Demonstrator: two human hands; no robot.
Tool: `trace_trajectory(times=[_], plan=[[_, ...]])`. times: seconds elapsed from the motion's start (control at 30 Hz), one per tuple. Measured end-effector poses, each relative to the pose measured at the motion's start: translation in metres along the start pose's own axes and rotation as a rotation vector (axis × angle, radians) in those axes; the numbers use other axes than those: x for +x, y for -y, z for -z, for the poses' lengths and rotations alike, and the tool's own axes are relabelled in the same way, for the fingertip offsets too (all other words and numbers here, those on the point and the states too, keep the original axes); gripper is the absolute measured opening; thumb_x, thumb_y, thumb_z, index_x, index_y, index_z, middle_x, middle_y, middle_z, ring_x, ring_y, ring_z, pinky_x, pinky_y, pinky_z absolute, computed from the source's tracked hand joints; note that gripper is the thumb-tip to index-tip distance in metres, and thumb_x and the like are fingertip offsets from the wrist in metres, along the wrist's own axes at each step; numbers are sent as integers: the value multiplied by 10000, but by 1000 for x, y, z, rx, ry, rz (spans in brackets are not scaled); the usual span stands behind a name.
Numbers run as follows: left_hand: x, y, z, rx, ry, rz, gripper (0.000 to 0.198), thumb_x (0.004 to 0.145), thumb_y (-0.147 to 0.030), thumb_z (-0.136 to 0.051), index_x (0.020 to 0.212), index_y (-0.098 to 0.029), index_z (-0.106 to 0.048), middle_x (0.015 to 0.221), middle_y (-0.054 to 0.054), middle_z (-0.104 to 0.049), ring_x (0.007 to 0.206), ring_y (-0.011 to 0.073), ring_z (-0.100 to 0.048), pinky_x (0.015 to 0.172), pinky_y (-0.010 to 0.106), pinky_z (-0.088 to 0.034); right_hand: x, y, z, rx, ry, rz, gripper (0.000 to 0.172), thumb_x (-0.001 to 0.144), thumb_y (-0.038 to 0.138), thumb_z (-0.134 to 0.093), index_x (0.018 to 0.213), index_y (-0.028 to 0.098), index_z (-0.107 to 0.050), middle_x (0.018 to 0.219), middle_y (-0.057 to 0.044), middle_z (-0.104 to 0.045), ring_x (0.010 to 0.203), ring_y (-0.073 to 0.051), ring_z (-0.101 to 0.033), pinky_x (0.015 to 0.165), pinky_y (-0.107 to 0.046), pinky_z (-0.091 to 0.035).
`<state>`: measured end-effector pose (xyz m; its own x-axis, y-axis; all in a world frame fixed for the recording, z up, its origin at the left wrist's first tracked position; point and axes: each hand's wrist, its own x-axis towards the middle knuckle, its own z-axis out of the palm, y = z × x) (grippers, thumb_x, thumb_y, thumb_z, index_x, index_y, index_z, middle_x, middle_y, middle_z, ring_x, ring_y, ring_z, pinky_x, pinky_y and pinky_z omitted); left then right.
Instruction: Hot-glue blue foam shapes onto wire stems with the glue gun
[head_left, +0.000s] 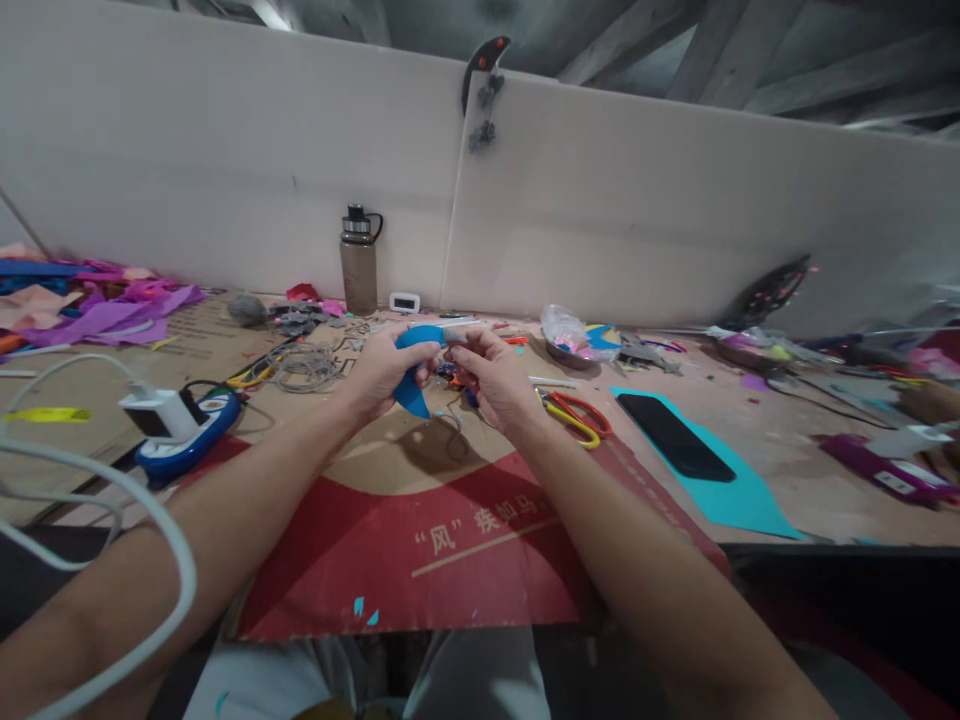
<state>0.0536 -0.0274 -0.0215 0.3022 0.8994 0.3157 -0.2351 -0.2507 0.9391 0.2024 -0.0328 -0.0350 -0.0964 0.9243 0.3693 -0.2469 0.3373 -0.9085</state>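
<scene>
My left hand [406, 366] is closed, pinching a curved blue piece [411, 395] that looks like felt or foam sheet; its pointed end hangs below the fingers. My right hand [491, 372] is closed too, its fingertips close to the left ones, at a small greyish bit by the blue piece's upper end. What exactly the right fingers grip is too small to make out. Both hands are above a red and brown cardboard sheet [337, 560]. Scissors with yellow and orange handles [581, 418] lie just right of my right hand.
A black phone [675, 436] rests on a turquoise sheet [754, 505] at right. A blue power strip [187, 440] with white cables stands left. Farther back are a bottle [359, 265], coloured scraps [112, 310] and a plastic-lined bowl [574, 355]. Another person's hand [934, 403] shows at far right.
</scene>
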Motion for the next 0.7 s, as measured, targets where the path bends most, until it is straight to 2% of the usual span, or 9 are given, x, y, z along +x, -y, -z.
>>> trace_trajectory(times=[0.13, 0.27, 0.33, 0.43, 0.53, 0.7], plan=[[0, 1, -1, -103, -7, 31, 176, 667, -207, -668, 785, -154, -548, 610, -28, -555, 456, 49, -434, 454, 193, -356, -1, -1, -1, -17, -30, 35, 198, 681, 281, -657, 835, 183, -579, 671, 48, -547, 518, -47, -393, 484, -195, -298], [1, 2, -4, -177, -39, 59, 156, 653, -188, -672, 713, -144, -535, 609, -28, -549, 446, 35, -421, 443, 185, -348, -1, -6, -2, -53, -55, -6, 244, 688, 322, -661, 883, 188, -599, 762, 16, -617, 551, -59, -450, 498, -200, -330], [2, 3, -5, -222, -50, 64, 146, 659, -179, -667, 698, -139, -532, 618, -27, -551, 444, 27, -411, 441, 182, -350, -1, -8, -2, -122, -65, 4, 208, 718, 325, -632, 872, 186, -612, 776, 3, -638, 570, -71, -486, 519, -209, -365], [4, 4, -5, -244, -78, 90, 126, 668, -162, -648, 683, -135, -526, 620, -24, -548, 441, 23, -407, 437, 177, -354, -2, -9, -2, -320, -77, 112, 143, 767, 287, -585, 856, 189, -639, 806, -14, -668, 680, -107, -573, 640, -249, -448], [5, 5, -5, -225, -119, 107, 119, 667, -151, -636, 678, -138, -519, 611, -26, -542, 437, 24, -408, 431, 177, -354, -4, -8, -2, -510, -62, 236, 143, 806, 250, -557, 899, 196, -651, 884, -32, -689, 792, -134, -615, 771, -297, -472], [4, 7, -6, -167, -156, 102, 135, 659, -169, -647, 674, -143, -515, 606, -20, -551, 445, 37, -432, 438, 187, -372, -8, -6, -1, -767, -39, 398, 148, 850, 224, -509, 919, 193, -637, 920, -56, -677, 831, -154, -604, 786, -312, -462]])
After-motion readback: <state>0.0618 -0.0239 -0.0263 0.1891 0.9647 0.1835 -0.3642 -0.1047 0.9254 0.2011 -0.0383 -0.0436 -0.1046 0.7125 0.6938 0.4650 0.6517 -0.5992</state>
